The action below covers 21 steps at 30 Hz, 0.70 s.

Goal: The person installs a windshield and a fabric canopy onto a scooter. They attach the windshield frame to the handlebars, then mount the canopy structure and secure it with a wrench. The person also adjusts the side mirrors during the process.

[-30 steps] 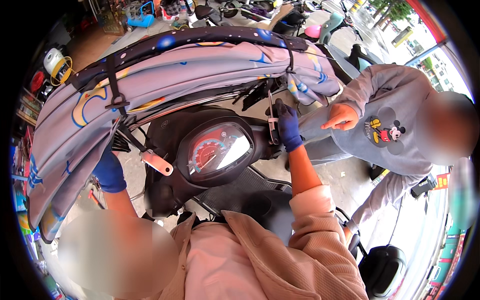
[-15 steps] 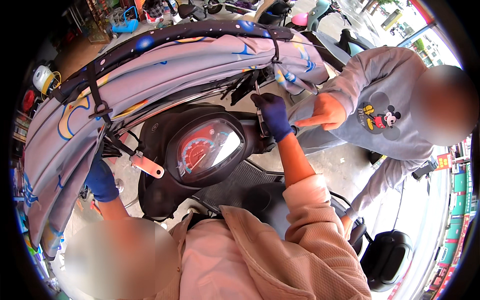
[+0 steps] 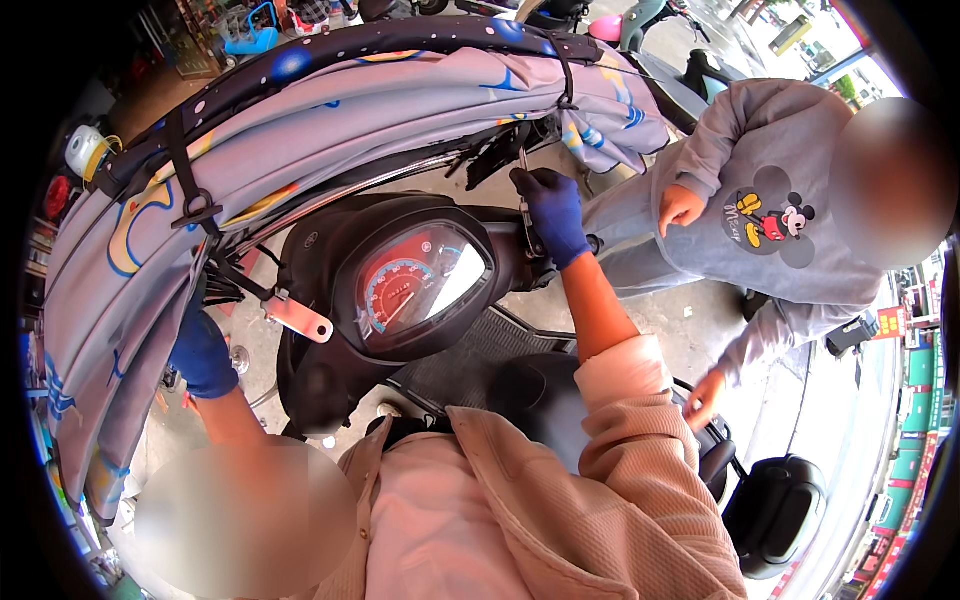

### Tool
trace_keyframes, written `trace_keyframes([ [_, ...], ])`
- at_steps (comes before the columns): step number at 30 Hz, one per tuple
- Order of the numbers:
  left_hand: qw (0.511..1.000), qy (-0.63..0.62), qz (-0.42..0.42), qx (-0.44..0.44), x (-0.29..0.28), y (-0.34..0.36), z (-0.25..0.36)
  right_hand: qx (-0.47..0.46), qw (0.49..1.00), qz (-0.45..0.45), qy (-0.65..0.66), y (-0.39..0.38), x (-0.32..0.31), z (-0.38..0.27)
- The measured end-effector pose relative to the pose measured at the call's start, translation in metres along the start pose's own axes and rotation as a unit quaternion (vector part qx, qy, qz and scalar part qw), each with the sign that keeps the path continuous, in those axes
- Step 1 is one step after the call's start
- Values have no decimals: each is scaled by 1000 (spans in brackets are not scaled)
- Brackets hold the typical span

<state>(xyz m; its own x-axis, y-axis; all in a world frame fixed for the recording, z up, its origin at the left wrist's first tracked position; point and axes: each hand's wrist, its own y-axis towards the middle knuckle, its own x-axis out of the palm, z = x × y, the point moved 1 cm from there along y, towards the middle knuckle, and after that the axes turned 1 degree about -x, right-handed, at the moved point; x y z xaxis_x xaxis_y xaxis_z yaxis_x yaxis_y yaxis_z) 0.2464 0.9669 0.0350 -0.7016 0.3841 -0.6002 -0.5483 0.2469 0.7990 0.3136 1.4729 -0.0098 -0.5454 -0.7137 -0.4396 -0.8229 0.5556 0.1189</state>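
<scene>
Head view, looking down over the handlebars of a scooter (image 3: pixel 330 390).

Right hand (image 3: pixel 552 215), in a dark blue glove, is closed around a thin metal rod (image 3: pixel 523 190) that stands up from the right end of the handlebar, just beside the instrument cluster (image 3: pixel 415 285). The rod's top runs up toward the lower edge of the folded canopy (image 3: pixel 330 120). We judge this rod to be one of the canopy's support stems, but the joint at its foot is hidden under the glove, so we cannot tell whether it is fastened.

Left hand (image 3: pixel 203 352), also blue-gloved, sits at the left end of the handlebar, below the canopy fabric. It appears curled, yet what it grips is out of sight behind the fabric; we cannot tell.

Status as we read it:
- Canopy lies across the front of the scooter, rolled and bound by two black straps (image 3: pixel 190 200). Not unfurled.
- A flat metal bracket (image 3: pixel 300 318) with a hole at its end juts out free on the left side, attached to nothing we can see there. We take this as a mount point yet to be joined.
- Right stem is in hand and near upright.

Judgement: mounting work is partway; the frame is on the scooter, left bracket and unstrapping remain.

A second person in a grey sweatshirt (image 3: pixel 770 200) stands just right of the handlebar, hands off the work.
</scene>
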Motion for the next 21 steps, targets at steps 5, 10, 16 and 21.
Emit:
trace_keyframes([
  [5, 999, 31, 4, -15, 3, -8, -1, -17, 998, -19, 54, 0, 1, 1],
  [10, 994, 105, -17, -24, -9, -1, 25, -57, 997, -12, 46, 0, -3, 11],
  [16, 995, 45, 86, -17, 25, -30, 3, -204, 978, 32, -19, -2, 6, 22],
  [21, 997, 18, 70, -25, 25, -22, 15, -183, 982, 28, -35, -6, 6, 10],
])
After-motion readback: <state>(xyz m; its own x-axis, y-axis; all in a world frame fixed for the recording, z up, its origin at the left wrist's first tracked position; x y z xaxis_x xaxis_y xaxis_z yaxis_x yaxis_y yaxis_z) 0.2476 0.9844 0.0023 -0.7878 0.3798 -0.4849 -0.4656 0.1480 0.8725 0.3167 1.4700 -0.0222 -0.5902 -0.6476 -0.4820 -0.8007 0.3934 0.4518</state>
